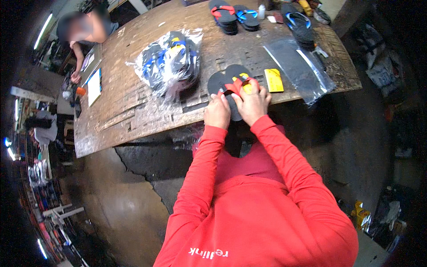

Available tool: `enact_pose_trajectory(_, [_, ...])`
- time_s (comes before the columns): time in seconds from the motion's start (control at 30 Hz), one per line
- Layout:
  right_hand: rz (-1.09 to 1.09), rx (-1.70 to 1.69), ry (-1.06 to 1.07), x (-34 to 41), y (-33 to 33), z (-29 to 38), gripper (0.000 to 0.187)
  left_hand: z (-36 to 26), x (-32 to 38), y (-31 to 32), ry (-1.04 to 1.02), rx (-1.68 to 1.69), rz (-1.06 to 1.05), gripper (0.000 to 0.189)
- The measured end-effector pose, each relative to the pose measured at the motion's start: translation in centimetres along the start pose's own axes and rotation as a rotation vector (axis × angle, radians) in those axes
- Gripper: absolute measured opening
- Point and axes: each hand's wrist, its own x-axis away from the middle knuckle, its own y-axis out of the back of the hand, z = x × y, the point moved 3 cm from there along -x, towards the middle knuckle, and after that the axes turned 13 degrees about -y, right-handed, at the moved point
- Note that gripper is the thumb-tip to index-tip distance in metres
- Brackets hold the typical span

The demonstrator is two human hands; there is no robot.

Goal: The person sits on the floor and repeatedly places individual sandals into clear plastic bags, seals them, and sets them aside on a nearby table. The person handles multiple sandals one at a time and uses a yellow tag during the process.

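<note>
A pair of dark flip-flop sandals (236, 71) with red straps lies side by side at the near edge of the wooden table (133, 113). My left hand (217, 110) grips the left sandal at its red strap. On the right sandal, my right hand (252, 101) holds the strap, with yellow tags or pieces showing beside its fingers. Just right of that hand a yellow packet or card (274, 80) lies flat. Further right is a clear plastic bag (297, 63). Left of the sandals stands a clear plastic bag of blue-strapped sandals (170, 63).
Red-strapped sandals (227, 18), blue-strapped sandals (248, 16), a white bottle (262, 11) and another sandal (298, 25) occupy the far side. A person (88, 30) leans at the far left edge, near a notepad (95, 87) and an orange object (80, 91).
</note>
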Motion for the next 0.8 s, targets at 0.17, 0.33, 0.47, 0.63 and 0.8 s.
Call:
enact_pose_trajectory(0.17, [-0.076,-0.054,0.079,-0.8,0.2,0.5,0.025,1.3,3.5,5.6,0.037,0.18,0.024,0.042])
enact_pose_trajectory(0.33, [-0.182,-0.084,0.242,0.8,2.8,0.0,0.026,9.6,13.1,13.6,0.454,0.806,-0.23,0.022])
enact_pose_trajectory(0.47, [-0.241,-0.133,0.567,8.0,4.7,3.6,0.024,8.7,14.7,14.6,0.816,1.476,-0.436,0.016])
enact_pose_trajectory(0.63, [-0.051,-0.184,1.193,17.4,3.8,9.2,0.023,0.9,11.3,15.3,0.222,1.036,-0.384,0.021])
enact_pose_trajectory(0.8, [-0.005,-0.134,0.515,14.2,2.0,4.0,0.028,-2.6,14.9,16.6,-0.024,0.506,0.114,0.018])
